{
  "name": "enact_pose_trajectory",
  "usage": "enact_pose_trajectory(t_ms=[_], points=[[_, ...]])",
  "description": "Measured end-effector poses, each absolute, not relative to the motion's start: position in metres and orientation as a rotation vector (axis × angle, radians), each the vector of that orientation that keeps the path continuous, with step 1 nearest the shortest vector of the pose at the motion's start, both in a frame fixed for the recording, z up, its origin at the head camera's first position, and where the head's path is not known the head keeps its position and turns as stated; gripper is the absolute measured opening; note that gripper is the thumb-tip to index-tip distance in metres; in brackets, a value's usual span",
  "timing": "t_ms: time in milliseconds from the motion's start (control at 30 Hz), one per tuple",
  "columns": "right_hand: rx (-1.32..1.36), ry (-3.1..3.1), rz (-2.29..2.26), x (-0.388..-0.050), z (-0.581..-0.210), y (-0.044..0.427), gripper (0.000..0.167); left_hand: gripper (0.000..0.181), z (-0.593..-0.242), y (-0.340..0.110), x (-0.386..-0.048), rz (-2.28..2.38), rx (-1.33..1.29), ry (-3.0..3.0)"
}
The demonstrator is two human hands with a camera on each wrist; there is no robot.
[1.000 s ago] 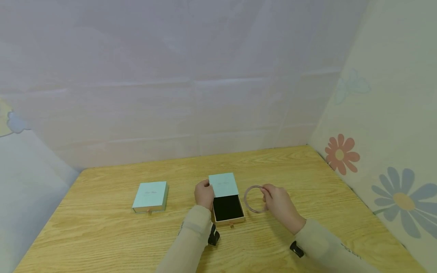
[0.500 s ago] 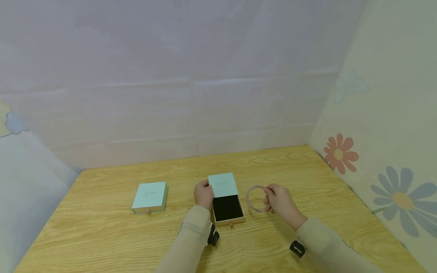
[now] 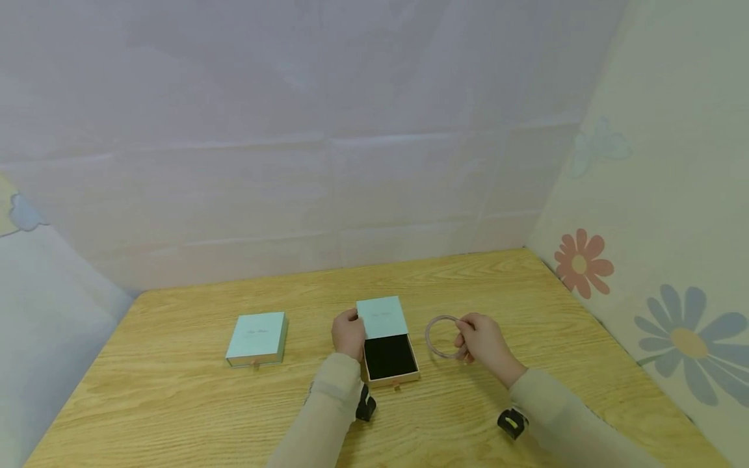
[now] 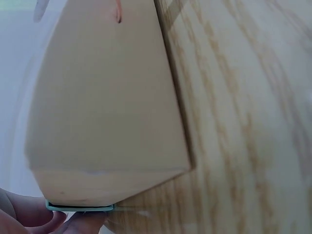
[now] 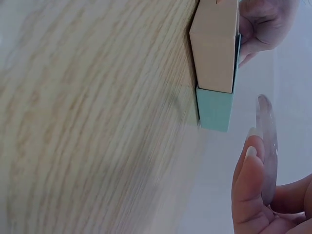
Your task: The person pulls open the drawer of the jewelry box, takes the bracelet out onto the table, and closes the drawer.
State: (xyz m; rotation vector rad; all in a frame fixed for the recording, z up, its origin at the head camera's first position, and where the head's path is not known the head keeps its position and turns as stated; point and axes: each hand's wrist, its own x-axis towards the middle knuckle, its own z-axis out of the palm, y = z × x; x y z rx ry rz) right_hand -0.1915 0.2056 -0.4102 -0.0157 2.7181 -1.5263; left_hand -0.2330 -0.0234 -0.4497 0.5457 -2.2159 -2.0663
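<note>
My right hand (image 3: 484,343) pinches a pale translucent bangle (image 3: 432,343) between thumb and fingers, just right of a pulled-out drawer box. In the right wrist view the bangle (image 5: 268,141) appears edge-on, raised off the table. My left hand (image 3: 349,335) grips the left side of that box's mint-green sleeve (image 3: 383,315). The peach-edged drawer (image 3: 393,379) sticks out toward me and shows a black lining. Its peach wall (image 4: 107,97) fills much of the left wrist view, where the left fingers (image 4: 29,209) touch the sleeve's edge.
A second mint-green box (image 3: 257,336), its drawer pushed in, lies to the left on the wood-grain table (image 3: 175,403). Behind the table hangs a pale sheet (image 3: 263,162). A flower-printed wall covering (image 3: 661,195) borders the right side.
My right hand has drifted slightly right with the bangle, away from the drawer. The left hand and the box have stayed in place.
</note>
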Motion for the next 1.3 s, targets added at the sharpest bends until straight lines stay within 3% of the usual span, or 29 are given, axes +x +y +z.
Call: enact_pose_trajectory(t_ms=[1300], points=[[0.175,2.504,-1.692,-0.203,-0.431,0.210,0.024,0.037,-0.443,-0.021,-0.229,-2.017,0.569,-2.238]])
